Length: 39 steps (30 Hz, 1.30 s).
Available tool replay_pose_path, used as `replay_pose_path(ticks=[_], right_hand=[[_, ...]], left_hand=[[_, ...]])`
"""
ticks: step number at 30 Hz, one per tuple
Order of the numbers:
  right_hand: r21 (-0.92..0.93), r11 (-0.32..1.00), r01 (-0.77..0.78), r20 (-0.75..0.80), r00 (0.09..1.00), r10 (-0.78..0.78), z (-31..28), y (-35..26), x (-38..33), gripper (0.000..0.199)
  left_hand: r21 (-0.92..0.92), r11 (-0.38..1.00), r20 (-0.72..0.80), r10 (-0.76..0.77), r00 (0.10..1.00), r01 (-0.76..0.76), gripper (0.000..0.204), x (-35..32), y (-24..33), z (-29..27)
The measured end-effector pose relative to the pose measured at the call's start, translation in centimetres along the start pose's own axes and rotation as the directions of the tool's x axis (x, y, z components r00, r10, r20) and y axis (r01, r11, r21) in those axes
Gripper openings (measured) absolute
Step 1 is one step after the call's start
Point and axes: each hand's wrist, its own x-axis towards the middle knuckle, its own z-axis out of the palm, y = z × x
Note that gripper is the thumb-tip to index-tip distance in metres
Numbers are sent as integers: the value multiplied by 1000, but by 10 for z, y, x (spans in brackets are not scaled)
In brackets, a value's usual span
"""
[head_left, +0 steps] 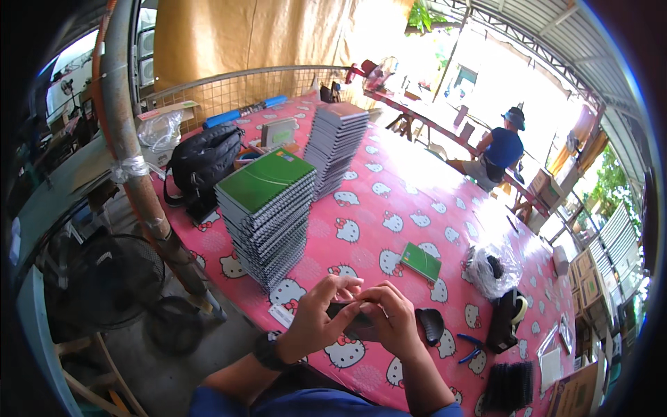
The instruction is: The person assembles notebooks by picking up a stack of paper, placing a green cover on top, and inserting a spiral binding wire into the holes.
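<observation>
Close in front of me, above the table's near edge, my left hand (321,318) and my right hand (393,317) meet with fingers pinched. Both are closed on a dark flat piece (360,325); the fingers cover much of it, so its kind cannot be told. To the left of them rises a tall stack of green-covered spiral notebooks (267,182). A small green notebook (421,262) lies flat beyond my right hand. Beside that hand are a black curved object (431,326) and blue-handled pliers (470,348).
Behind the first stack stands another notebook stack (340,142), near a black backpack (206,161). On the right are a clear plastic bag (511,260), a black tape dispenser (506,323) and black binding coils (509,386). A metal post (149,201) borders the pink table (375,208). A person (501,149) sits farther off.
</observation>
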Motion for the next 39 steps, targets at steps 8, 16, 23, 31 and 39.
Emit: replay_pose_path(ticks=[8, 16, 23, 31, 39], right_hand=[[36, 964, 262, -140, 957, -255, -6, -22, 126, 48], [434, 900, 35, -174, 984, 45, 77, 46, 200, 33], [566, 822, 60, -249, 963, 101, 112, 57, 211, 32], [428, 899, 99, -483, 865, 135, 117, 56, 209, 25], [372, 915, 158, -501, 864, 54, 121, 59, 210, 22]], left_hand=[[143, 980, -111, 156, 981, -140, 60, 69, 54, -109], [224, 974, -303, 45, 952, 25, 42, 96, -10, -179], [61, 997, -317, -27, 948, 49, 42, 93, -38, -188], [-151, 986, -576, -34, 817, -65, 39, 102, -50, -153], [-184, 975, -574, -5, 819, -123, 29, 103, -60, -157]])
